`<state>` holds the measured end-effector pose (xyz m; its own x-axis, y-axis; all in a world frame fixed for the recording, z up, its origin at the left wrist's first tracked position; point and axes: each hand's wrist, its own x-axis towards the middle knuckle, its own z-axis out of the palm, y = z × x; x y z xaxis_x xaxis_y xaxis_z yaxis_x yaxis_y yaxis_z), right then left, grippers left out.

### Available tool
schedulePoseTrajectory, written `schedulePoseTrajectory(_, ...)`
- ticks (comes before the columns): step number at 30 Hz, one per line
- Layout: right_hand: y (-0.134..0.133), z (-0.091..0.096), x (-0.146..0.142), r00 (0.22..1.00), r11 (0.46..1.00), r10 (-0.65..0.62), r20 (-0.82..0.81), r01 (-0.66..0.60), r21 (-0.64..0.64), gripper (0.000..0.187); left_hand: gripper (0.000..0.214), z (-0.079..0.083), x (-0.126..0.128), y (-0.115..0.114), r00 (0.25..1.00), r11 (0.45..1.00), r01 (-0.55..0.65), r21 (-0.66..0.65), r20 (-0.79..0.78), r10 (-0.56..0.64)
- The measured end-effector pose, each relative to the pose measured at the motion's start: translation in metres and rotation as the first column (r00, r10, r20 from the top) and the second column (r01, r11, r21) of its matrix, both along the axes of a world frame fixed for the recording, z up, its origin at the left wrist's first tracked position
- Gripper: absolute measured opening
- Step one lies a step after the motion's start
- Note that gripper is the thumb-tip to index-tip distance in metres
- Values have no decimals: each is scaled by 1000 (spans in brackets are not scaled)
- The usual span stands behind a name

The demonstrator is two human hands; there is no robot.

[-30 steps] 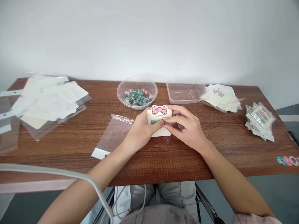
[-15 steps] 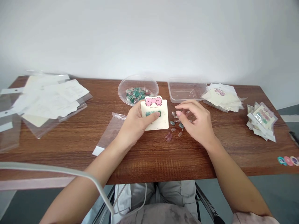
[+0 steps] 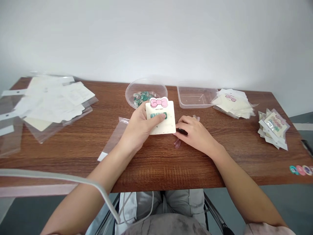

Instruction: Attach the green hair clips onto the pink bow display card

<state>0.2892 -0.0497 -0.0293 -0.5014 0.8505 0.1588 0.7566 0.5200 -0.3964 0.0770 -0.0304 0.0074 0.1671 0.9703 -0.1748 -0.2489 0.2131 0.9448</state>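
Observation:
Held upright over the table, a cream card (image 3: 171,125) with a pink bow top bears a row of green press-on nails (image 3: 153,115). My left hand (image 3: 141,125) grips the card, its thumb lying across the front by the row. Just right of the card, my right hand (image 3: 194,133) is low over the tabletop with its fingers curled together. Whatever is at its fingertips is hidden. Loose pinkish press-on nails (image 3: 177,143) show beside that hand, which covers others. A clear plastic sleeve (image 3: 111,138) lies left of the card, partly under my left arm.
Behind the card stands a round clear tub (image 3: 129,94) of green and pale nails. A clear rectangular tray (image 3: 197,106) is beside it. Bagged cards (image 3: 49,101) spread at left; more cards (image 3: 232,102) and filled packets (image 3: 274,127) lie right. A white cable (image 3: 61,174) crosses the lower left.
My right hand has come down and left onto the loose nails, its fingers curling in. The card in my left hand has shifted slightly up and left.

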Motion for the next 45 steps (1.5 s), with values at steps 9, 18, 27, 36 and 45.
schedulePoseTrajectory(9, 1, -8, -3, 996, 985, 76, 41, -81, 150, 11, 49, -2, 1, 0, 999, 1000, 15, 25, -34, -14)
schedulePoseTrajectory(18, 0, 11, 13, 936, 892, -28, -351, 182, 415, 11, 46, -4, 3, -4, 990, 994, 87, 58, -118, -80)
schedulePoseTrajectory(27, -9, 10, 1, 937, 856, 92, -338, 99, 507, 14, 34, 0, 8, -10, 946, 978, 162, 129, -302, -117)
schedulePoseTrajectory(36, -12, 9, 0, 959, 847, 70, -273, 88, 525, 12, 35, -2, 9, -13, 949, 974, 183, 130, -281, -141)
schedulePoseTrajectory(45, -13, 8, -1, 965, 850, 33, -259, 109, 516, 10, 36, -3, 8, -14, 945, 972, 188, 138, -294, -141)
